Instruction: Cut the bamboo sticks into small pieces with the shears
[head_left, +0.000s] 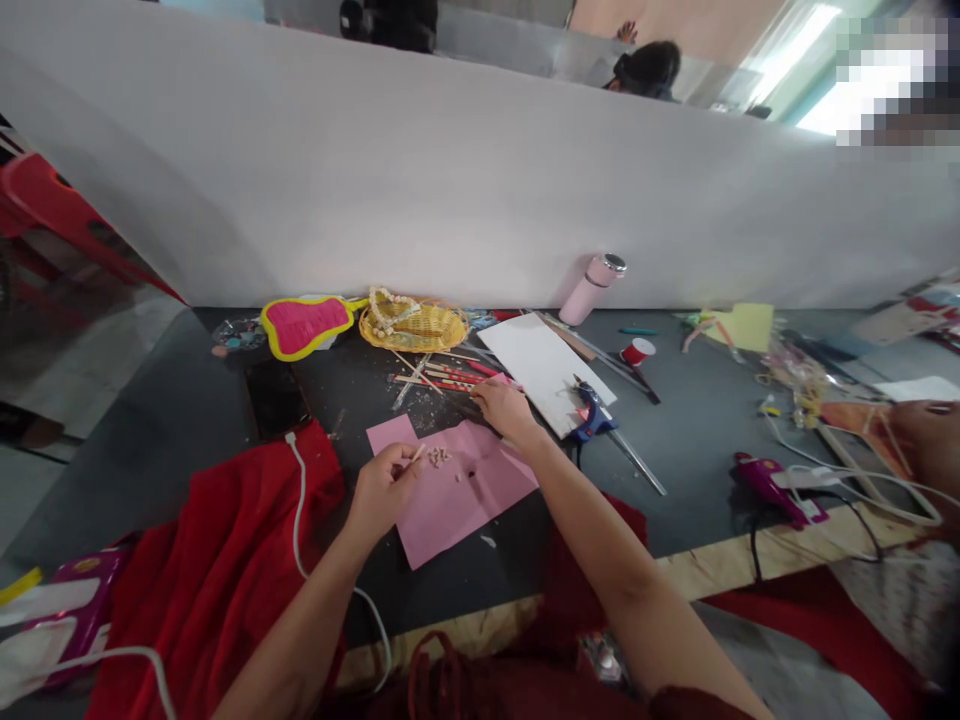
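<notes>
My left hand [381, 490] is closed in a pinch on a short pale stick [418, 453]. It is over the left part of a pink paper sheet [442, 520]. A small heap of pale bits [439, 457] lies on the paper, right beside those fingers. My right hand [502, 408] is at the paper's far edge, its fingers curled downward. Close to its fingertips are several red patterned sticks [442, 376], partly covered with scraps. Whatever the right fingers grip, if anything, is hidden.
Behind the hands are a yellow wicker basket [431, 328], a white board [544, 360] and a pink bottle [592, 290]. A blue glue gun [592, 415] lies to the right, near a red thread spool [637, 352]. Red cloth [225, 530] and a phone [276, 398] are left.
</notes>
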